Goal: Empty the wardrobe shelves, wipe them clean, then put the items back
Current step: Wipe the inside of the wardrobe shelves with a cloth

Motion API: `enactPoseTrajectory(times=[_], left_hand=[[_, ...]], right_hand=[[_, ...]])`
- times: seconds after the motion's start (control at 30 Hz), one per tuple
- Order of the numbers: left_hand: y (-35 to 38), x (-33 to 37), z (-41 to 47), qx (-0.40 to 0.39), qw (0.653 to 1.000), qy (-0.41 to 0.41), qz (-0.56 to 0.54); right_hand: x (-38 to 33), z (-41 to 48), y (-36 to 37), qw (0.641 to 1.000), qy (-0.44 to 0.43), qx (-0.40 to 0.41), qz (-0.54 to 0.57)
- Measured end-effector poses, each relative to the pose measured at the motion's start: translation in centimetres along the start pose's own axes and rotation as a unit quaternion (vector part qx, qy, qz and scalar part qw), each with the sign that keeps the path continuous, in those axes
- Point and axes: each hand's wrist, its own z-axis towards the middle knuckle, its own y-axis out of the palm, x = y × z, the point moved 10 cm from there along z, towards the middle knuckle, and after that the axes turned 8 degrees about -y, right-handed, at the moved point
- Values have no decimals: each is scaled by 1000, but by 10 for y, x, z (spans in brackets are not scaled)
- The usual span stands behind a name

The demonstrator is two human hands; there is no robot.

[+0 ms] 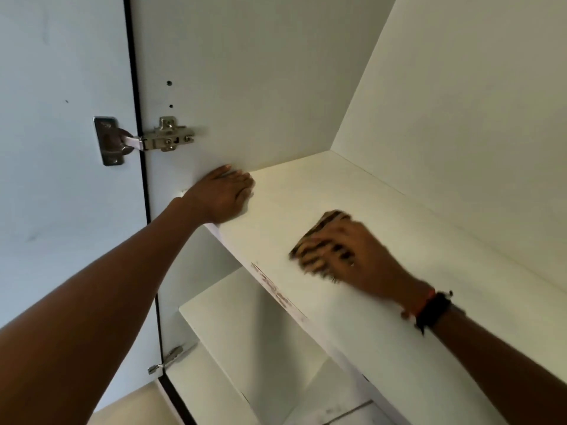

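The left hand (225, 194) is lying flat and open on the top shelf (414, 240), fingers straight and close together, at the left end where the shelf is meeting the wardrobe's side wall (245, 87); it is holding nothing. The right hand (359, 256), blurred, is pressing a striped cloth (329, 219) down on the same shelf, with the fingers stretched and spread over it, not closed around it. The cloth is lying flat in the middle part of the shelf, near the front edge (276, 289), and its long side is running obliquely from this edge toward the back wall (460, 102). The two hands are well apart, with bare shelf between them and behind the cloth. A black wristband (432, 309) is sitting on the right wrist. The door (61, 118) is standing open on its metal hinge (165, 138), and a lower shelf (233, 326) is showing below.
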Motion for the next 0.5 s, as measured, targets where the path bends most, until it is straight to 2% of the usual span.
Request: enactPoseTrajectory(times=[0.07,0.13,0.17,0.27,0.37,0.43,0.5], left_hand=[[2,1,-3,-6,1000,2,-6],[5,4,-5,-10,1000,10,-9],[4,4,-6,-3,1000,13,-13],[-2,4,-4,8,999,26,-29],[-2,2,-5,6,999,24,-33],[1,1,-8,-4,999,21,-40],[1,1,-9,-4,999,17,-51]], right_hand=[[70,-8,-17,995,99,24,-15],[72,-17,-14,989,141,32,-14],[46,-16,-3,993,117,22,-9],[-31,-10,15,999,-27,-8,-23],[12,3,5,997,-31,-27,-61],[99,4,-9,991,36,-20,-124],[171,-3,-29,972,178,-11,-155]])
